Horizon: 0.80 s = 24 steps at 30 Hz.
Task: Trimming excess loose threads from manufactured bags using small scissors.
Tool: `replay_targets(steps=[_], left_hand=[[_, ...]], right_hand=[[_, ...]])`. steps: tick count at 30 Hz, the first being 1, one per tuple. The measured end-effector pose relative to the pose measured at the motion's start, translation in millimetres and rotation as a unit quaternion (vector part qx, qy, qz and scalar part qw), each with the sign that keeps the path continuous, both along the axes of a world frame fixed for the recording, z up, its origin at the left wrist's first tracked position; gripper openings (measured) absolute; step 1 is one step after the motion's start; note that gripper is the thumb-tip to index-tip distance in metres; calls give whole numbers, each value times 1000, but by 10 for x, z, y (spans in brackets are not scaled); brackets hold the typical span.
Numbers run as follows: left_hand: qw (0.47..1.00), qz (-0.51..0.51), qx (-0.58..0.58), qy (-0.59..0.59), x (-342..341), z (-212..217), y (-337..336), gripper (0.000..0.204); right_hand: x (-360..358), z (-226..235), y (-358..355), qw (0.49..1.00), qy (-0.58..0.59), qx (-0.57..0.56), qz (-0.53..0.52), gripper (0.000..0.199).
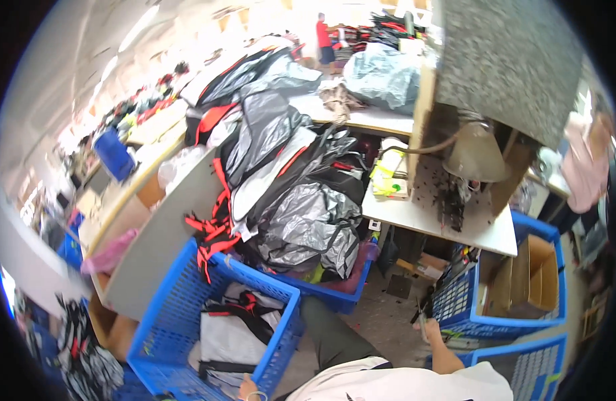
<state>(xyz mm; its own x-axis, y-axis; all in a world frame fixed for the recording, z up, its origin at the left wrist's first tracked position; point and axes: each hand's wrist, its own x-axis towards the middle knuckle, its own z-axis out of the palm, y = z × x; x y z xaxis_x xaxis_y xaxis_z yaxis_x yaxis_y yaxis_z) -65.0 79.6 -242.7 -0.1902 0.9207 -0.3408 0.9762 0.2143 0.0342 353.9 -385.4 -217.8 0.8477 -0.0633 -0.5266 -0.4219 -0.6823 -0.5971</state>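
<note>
At the lower edge, my left hand is by the near rim of a blue plastic basket. It is small and partly cut off, so its grip does not show. Folded grey and black fabric pieces with red straps lie inside that basket. My right hand hangs low on the right, closed around a slim metal tool that points up and looks like scissors. Ahead of me, a heap of silver, black and white fabric with red-orange straps spills from the table into a second blue basket.
A lamp with a bell shade hangs over a white tabletop under a grey board. Right of me, a blue crate holds an open cardboard box. A grey panel stands left. People are farther off.
</note>
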Motion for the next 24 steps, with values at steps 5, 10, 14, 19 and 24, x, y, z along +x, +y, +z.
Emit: replay_targets(steps=[5,10,14,19,24], left_hand=[[937,-314,-138,-75,409,146,766,50],[884,-184,-253,-349,1504,2,1081,37],[816,-528,-88,-219,2140,-213,996,48],[782,-613,11,-111,2902,4,389,43],[766,-608,7,-207,3722,285,55,43]], right_hand=[[-246,634,428,968,-209,-98,103,45],[-109,818,-419,852,-395,121,-320,31],[905,1614,-1060,648,-483,232,-541,24],[1895,1919,-1595,641,-496,0,-586,46],[2311,1950,-1465,668,-370,-28,-645,38]])
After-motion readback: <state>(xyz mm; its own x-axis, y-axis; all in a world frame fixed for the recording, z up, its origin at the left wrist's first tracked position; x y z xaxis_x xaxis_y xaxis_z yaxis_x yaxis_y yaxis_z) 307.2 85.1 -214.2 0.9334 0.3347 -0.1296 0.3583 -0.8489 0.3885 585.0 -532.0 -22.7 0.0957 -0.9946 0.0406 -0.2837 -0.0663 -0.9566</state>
